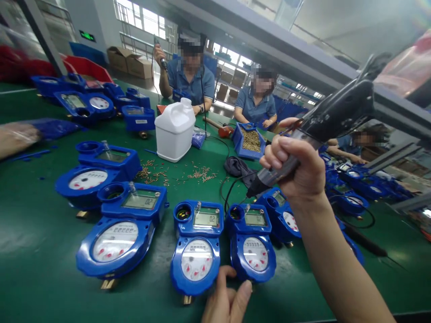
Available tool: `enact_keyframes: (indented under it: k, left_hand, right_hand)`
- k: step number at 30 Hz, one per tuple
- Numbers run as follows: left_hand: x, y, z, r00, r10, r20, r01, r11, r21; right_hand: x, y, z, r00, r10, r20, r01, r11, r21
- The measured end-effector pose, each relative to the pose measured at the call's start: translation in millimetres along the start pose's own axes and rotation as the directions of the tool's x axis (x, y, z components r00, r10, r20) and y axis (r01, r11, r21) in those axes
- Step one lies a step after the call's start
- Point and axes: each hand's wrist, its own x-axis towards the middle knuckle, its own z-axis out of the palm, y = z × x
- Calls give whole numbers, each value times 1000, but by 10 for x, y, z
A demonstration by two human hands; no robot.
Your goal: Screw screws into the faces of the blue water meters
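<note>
My right hand (296, 166) is wrapped round an electric screwdriver (336, 114), held slanting. Its dark tip points down and left, just above the upper part of a blue water meter (252, 242); I cannot tell whether the bit touches. At that meter's lower end, my left hand (227, 298) grips it with thumb and index finger. To the left lies another water meter (196, 246), its small display lit like its neighbour's. A larger-looking meter (123, 229) lies further left, with one more meter (97, 172) behind it. Another meter (281, 215) sits partly hidden behind my right forearm.
Loose screws (202, 173) are scattered on the green table (30, 233). Beyond them stand a white jug (175, 130), a blue bin of small brass-coloured parts (237, 146), a dark cloth (239, 169) and a hammer (224, 130). Co-workers sit opposite; a shelf rail crosses overhead.
</note>
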Motion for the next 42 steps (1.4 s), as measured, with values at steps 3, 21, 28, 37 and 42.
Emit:
enact_keyframes:
  k: [3, 21, 28, 37, 42]
  left_hand:
    - [98, -51, 23, 997, 10, -73, -9, 1000, 10]
    - [308, 280, -75, 998, 64, -6, -59, 948, 311]
    - [482, 210, -22, 1000, -12, -11, 13, 999, 42]
    - [531, 110, 7, 999, 19, 37, -12, 987, -162]
    - [519, 131, -69, 998, -18, 64, 27, 990, -141]
  right_hand:
    - [42, 102, 41, 999, 30, 15, -30, 1000, -9]
    - [163, 67, 43, 1000, 21, 16, -22, 999, 50]
    - [69, 120, 81, 994, 84, 75, -87, 995, 45]
    - [57, 396, 111, 975, 150, 165, -152, 988, 2]
    - [47, 572, 77, 969, 172, 179, -174, 985, -7]
